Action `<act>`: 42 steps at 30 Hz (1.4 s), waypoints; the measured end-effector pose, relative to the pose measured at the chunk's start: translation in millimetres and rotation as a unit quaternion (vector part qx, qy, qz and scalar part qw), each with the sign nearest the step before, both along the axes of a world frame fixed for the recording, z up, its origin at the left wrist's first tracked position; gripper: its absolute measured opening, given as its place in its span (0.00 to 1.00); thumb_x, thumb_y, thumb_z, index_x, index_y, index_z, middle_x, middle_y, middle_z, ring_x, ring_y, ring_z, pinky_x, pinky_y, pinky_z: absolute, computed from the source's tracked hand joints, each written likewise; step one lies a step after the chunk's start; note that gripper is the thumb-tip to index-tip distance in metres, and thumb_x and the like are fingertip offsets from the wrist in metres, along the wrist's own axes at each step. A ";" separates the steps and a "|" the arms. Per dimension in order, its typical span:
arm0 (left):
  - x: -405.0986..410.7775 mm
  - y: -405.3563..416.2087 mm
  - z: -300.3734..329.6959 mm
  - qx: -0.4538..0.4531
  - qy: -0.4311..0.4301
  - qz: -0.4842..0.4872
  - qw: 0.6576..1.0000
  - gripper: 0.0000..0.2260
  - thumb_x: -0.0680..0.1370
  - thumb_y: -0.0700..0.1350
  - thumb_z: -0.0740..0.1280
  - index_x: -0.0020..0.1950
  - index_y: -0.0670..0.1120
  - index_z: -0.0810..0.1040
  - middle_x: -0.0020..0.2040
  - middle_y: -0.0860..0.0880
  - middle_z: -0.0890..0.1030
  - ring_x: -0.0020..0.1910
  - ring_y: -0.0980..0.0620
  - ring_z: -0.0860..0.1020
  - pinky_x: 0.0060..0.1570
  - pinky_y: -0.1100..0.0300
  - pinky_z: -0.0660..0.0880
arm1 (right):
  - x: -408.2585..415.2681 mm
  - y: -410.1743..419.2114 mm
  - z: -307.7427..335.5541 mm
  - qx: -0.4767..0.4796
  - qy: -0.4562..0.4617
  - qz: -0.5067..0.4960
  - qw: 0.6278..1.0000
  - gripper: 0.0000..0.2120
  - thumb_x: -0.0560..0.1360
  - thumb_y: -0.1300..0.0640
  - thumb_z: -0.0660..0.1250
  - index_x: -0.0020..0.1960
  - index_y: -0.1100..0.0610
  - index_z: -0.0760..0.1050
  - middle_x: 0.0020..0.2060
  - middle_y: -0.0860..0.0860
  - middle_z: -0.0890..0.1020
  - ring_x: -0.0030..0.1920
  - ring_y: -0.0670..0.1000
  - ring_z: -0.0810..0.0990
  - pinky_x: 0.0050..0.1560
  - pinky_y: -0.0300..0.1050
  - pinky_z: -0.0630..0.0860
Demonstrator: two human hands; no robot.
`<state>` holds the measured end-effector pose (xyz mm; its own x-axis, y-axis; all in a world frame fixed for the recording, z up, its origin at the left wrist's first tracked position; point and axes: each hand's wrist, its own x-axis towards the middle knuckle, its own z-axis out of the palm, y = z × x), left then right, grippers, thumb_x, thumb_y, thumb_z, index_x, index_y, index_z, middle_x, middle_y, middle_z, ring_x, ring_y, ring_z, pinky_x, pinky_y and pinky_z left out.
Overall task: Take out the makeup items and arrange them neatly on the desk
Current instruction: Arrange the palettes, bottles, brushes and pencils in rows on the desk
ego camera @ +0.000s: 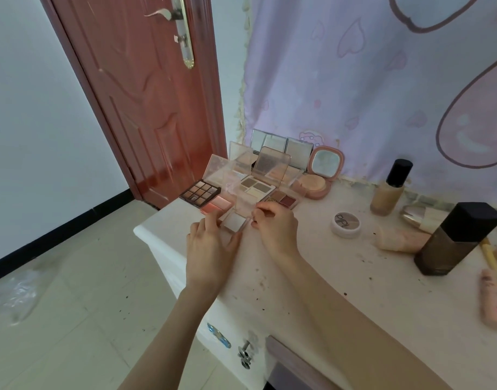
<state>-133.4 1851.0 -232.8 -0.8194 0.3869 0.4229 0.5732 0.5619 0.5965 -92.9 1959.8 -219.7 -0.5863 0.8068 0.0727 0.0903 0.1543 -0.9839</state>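
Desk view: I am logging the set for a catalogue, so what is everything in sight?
small compact: 1, pale, near desk corner, between both hands
open palettes: several, brown and pink, corner cluster
mirror cases: a row, silver, against curtain
round compact: 1, pink, open
white jar: 1, mid-desk
foundation bottle: 1, beige, black cap
dark bottle: 1, brown, right
pink tubes: two at least, right edge
desk: 1, white, speckled
door: 1, red-brown
curtain: 1, lilac
left hand: touches compact
right hand: pinches compact's edge
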 end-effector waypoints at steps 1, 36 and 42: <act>-2.4 0.9 0.0 0.006 -0.003 -0.002 1.000 0.20 0.73 0.49 0.70 0.61 0.42 0.71 0.52 0.43 0.79 0.52 0.42 0.71 0.53 0.51 0.67 | 0.9 0.2 -0.3 0.018 -0.005 0.004 1.000 0.09 0.73 0.66 0.63 0.50 0.61 0.81 0.44 0.55 0.84 0.45 0.56 0.83 0.56 0.51 0.76; -20.4 6.5 -3.7 0.006 -0.001 -0.033 0.999 0.17 0.74 0.45 0.69 0.60 0.44 0.73 0.53 0.46 0.80 0.56 0.45 0.70 0.52 0.56 0.69 | 3.5 -3.3 -2.9 0.287 -0.140 0.078 0.944 0.15 0.77 0.63 0.59 0.62 0.65 0.74 0.56 0.60 0.75 0.58 0.58 0.73 0.59 0.43 0.65; -16.2 4.5 0.2 -0.006 0.010 -0.038 0.999 0.16 0.74 0.43 0.69 0.61 0.43 0.74 0.55 0.43 0.77 0.55 0.42 0.71 0.53 0.53 0.68 | 14.2 -3.5 -2.1 0.244 -0.120 0.093 0.958 0.16 0.77 0.63 0.60 0.64 0.63 0.73 0.61 0.57 0.74 0.57 0.56 0.76 0.59 0.41 0.68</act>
